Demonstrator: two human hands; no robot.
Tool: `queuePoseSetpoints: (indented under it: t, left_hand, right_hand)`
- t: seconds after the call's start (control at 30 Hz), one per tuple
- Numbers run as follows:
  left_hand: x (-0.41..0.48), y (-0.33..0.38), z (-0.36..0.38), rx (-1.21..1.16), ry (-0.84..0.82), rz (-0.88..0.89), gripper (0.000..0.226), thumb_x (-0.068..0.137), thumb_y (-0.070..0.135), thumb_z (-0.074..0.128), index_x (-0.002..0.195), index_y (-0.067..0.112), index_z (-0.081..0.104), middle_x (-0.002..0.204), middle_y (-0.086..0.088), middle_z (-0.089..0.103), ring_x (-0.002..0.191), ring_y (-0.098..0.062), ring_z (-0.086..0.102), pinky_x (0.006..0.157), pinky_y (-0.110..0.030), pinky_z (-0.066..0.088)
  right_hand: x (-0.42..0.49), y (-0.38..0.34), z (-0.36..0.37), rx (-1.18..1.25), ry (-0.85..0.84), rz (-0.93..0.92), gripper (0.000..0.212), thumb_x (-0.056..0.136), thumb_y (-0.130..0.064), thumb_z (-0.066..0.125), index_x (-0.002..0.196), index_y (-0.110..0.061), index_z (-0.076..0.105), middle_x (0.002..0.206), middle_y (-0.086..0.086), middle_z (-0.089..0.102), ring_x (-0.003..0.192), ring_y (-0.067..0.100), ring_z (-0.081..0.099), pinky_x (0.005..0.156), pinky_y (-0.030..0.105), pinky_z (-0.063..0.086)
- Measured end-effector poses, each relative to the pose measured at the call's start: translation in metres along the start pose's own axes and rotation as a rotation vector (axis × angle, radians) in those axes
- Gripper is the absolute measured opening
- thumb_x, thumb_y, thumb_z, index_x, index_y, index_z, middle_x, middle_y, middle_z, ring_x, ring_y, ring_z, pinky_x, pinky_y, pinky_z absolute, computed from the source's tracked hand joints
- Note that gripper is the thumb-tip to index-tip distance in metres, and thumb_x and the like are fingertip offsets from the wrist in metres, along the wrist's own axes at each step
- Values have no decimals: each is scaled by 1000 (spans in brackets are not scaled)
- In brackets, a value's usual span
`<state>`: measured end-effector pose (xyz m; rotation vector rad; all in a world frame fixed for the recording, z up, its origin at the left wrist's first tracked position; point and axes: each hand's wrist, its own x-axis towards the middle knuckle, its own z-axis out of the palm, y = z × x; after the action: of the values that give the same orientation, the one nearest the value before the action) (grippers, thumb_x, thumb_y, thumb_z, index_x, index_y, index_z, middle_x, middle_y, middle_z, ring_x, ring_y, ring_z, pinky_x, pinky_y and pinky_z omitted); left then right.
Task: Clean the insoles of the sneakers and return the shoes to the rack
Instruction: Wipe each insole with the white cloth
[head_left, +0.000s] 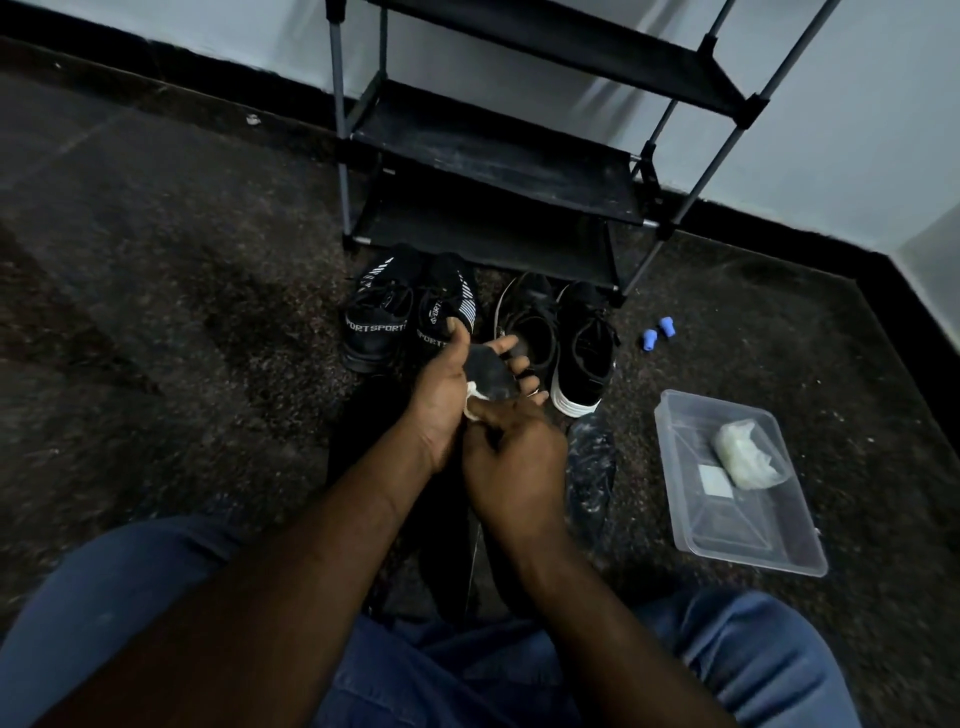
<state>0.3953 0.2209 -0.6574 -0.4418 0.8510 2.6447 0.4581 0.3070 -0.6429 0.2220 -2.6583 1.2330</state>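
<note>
The knees in blue jeans fill the bottom of the view, and both bare forearms reach forward from them over the dark speckled floor. The left hand grips a dark insole: its thumb stands up along the left edge and its fingers curl round from behind and show at the right edge. The right hand is just below it, with fingers curled, and pinches a small white cloth that touches the lower end of the insole. Directly behind the hands two pairs of shoes stand side by side on the floor, in front of the lowest shelf of the black shoe rack. The left pair is black knit sneakers with white "SPORT" lettering, and the right pair is black sneakers with white soles. To the right of the arms a dark flat piece with pale specks lies on the floor; I cannot tell what it is. Further right there is a clear plastic container that holds a white bundle and a small white square. Two small blue caps lie near the rack's front right leg.
</note>
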Motion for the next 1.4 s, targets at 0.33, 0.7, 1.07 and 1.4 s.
queuePoseSetpoints:
  t: [0.33, 0.7, 1.07, 1.4]
  left_hand:
    - [-4, 4, 0, 124, 23, -1, 85, 98, 74, 24, 143, 8, 53, 131, -11, 69, 112, -27, 68, 102, -49, 52]
    - [-5, -3, -4, 207, 20, -46, 88, 93, 79, 33, 132, 6, 62, 133, -10, 67, 116, -25, 68, 102, -43, 54]
    - [5, 3, -10, 143, 59, 38, 63, 108, 50, 31, 136, 1, 58, 137, -19, 63, 125, -33, 61, 99, -42, 52]
    - [-1, 6, -10, 73, -52, -6, 67, 108, 54, 26, 143, 3, 51, 140, -23, 60, 128, -37, 60, 104, -50, 48]
  right_hand:
    - [27, -4, 4, -53, -20, -17, 33, 88, -12, 60, 113, -19, 79, 115, 9, 73, 103, 22, 67, 84, 13, 43]
    - [39, 1, 6, -110, 20, -64, 32, 87, -12, 58, 110, -17, 79, 104, 9, 70, 92, 23, 66, 78, 11, 43]
    - [45, 36, -23, -418, -57, -335, 38, 83, -22, 47, 102, -13, 79, 93, 14, 64, 79, 34, 62, 68, 34, 52]
    - [28, 40, -24, -302, 4, -311, 36, 85, -7, 58, 117, -9, 75, 95, 12, 62, 82, 32, 62, 71, 39, 54]
